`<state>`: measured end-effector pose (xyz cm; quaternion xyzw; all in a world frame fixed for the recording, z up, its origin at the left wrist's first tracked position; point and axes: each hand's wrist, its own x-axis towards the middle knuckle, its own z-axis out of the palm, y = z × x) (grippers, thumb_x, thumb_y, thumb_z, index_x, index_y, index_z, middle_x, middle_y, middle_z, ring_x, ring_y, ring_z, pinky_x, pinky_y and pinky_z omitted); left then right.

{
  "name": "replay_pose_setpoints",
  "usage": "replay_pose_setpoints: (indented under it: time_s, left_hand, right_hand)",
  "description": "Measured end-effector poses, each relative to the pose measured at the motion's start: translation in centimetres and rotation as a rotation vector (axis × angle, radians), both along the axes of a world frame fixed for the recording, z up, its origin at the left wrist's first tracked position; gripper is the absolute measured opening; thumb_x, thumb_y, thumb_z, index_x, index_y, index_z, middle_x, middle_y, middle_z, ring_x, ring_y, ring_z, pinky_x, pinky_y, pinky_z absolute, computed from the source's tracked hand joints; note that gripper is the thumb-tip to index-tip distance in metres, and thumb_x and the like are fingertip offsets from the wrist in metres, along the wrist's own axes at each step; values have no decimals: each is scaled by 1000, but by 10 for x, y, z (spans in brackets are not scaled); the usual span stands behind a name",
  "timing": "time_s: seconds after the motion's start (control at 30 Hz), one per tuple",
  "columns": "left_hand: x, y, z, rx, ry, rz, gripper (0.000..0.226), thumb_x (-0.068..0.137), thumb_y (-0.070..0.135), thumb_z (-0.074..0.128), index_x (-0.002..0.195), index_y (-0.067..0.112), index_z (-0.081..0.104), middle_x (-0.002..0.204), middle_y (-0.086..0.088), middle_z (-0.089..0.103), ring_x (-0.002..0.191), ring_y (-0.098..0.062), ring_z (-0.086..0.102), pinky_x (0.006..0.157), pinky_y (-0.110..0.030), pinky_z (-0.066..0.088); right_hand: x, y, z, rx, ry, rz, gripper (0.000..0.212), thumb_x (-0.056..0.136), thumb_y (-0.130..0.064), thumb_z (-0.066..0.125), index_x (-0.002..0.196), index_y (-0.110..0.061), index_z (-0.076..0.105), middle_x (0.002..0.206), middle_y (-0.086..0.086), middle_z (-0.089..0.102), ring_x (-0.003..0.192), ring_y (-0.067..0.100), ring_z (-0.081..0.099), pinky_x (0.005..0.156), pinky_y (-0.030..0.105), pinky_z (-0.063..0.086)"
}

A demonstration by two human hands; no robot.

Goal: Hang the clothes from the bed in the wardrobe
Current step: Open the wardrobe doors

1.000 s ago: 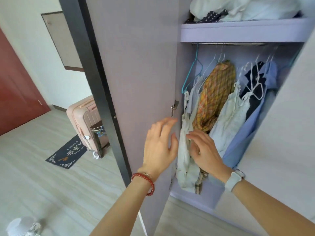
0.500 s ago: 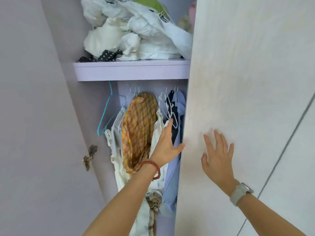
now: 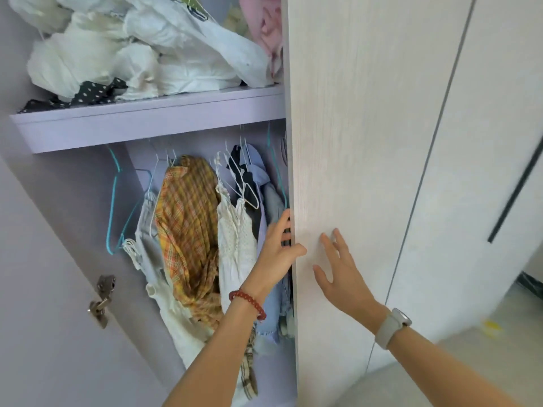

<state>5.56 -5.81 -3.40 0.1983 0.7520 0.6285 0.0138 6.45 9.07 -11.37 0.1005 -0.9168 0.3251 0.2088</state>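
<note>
Head view, wardrobe interior open on the left half of the frame.

Left hand (image 3: 276, 254), red bead bracelet (image 3: 248, 301) on the wrist, is at the front edge of the pale wood-grain wardrobe door (image 3: 352, 171). Its grip holds that edge: the thumb lies over the door's outer face, the fingers curl behind it.

Right hand (image 3: 340, 271), pale grey wristwatch (image 3: 392, 327) on the wrist, lies flat on the outer face of the same door, at 3 o'clock from the left hand and just beside it. Grip wide, fingers spread and straight, holding nothing.

Task items: the clothes hang in the wardrobe under the lilac shelf (image 3: 147, 127), at 9 to 11 o'clock from the left hand. From the left:
- empty teal wire hanger (image 3: 113, 201)
- pale grey strappy top (image 3: 145, 230)
- orange-yellow plaid shirt (image 3: 188, 230), bunched on its hanger
- cream lace camisole (image 3: 235, 245)
- black garment with white wire hangers (image 3: 245, 186)
- light blue shirt (image 3: 271, 306), partly behind the left forearm

The hanging rail itself is hidden by the shelf front.

On the shelf, at 12 o'clock: a heap of white crumpled fabric (image 3: 132, 54), a black polka-dot cloth (image 3: 94, 92) and a pink cloth (image 3: 264, 27) against the door edge.

A metal door hinge (image 3: 101, 298) sits on the lilac inner panel at 8 o'clock. A second pale door with a dark bar handle (image 3: 517, 189) is at 2 o'clock.
</note>
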Motion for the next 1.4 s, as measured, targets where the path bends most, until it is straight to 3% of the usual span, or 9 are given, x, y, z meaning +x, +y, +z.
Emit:
replay_pose_setpoints:
  time_s: [0.13,0.33,0.53,0.7,0.83,1.03,1.13,1.23,1.4]
  left_hand:
    - [39,7,-8,-131,72,-207,74,86,0,53,144,29,19,129,5,38,119,-6,43,98,-23,41]
    - [65,31,2,-335,269,-458,62,90,12,54,143,25,23,133,17,31,123,10,32,103,-12,28]
    - [81,92,-2,-336,314,-656,62,91,19,54,134,46,18,152,17,9,137,6,12,114,-27,18]
    - [87,159,-6,-338,404,-797,67,92,24,53,125,65,12,150,22,-9,138,5,-3,110,-23,11]
    - [86,223,-12,-398,632,-760,73,91,19,52,133,54,5,151,16,-16,142,-9,-11,115,-31,9]
    - [80,294,-25,-461,868,-648,74,89,14,52,140,39,6,147,10,-20,142,-22,-11,115,-39,14]
    - [72,309,-26,-440,898,-642,66,88,10,52,144,26,21,148,8,-13,143,-23,-3,115,-34,13]
    - [59,313,-20,-372,850,-630,52,88,8,52,138,19,40,151,6,10,142,-16,13,112,-20,13]
    - [13,298,-3,-365,781,-372,42,85,4,55,126,13,54,143,-9,36,131,-26,36,108,-34,27]
  right_hand:
    - [49,10,-10,-129,2,-52,69,91,-37,45,144,-20,6,154,-2,0,140,2,-2,107,5,-1]
    - [106,48,-14,-202,40,-108,72,85,-44,50,143,-29,10,151,-4,19,138,10,23,110,40,31]
    - [144,97,-19,-232,94,-218,59,87,-39,46,140,-20,28,132,-13,41,118,0,42,91,10,37]
    - [174,142,-25,-231,252,-459,33,89,-27,45,119,-14,50,93,-25,50,80,1,51,73,23,46]
    - [186,178,-27,-332,293,-648,31,93,-16,45,124,-13,46,75,-9,53,64,11,50,67,29,47]
    - [178,232,-22,-431,324,-754,38,93,-5,40,131,-9,40,101,-10,55,84,8,51,78,28,42]
    - [179,241,-16,-412,332,-791,50,90,4,39,139,-7,31,132,4,48,113,18,49,96,37,42]
    - [182,239,-7,-59,558,-841,53,85,3,41,137,-1,31,137,13,36,130,23,33,110,37,29]
    - [145,231,18,262,606,-602,56,76,8,40,130,-9,38,135,16,40,127,31,38,105,47,33]
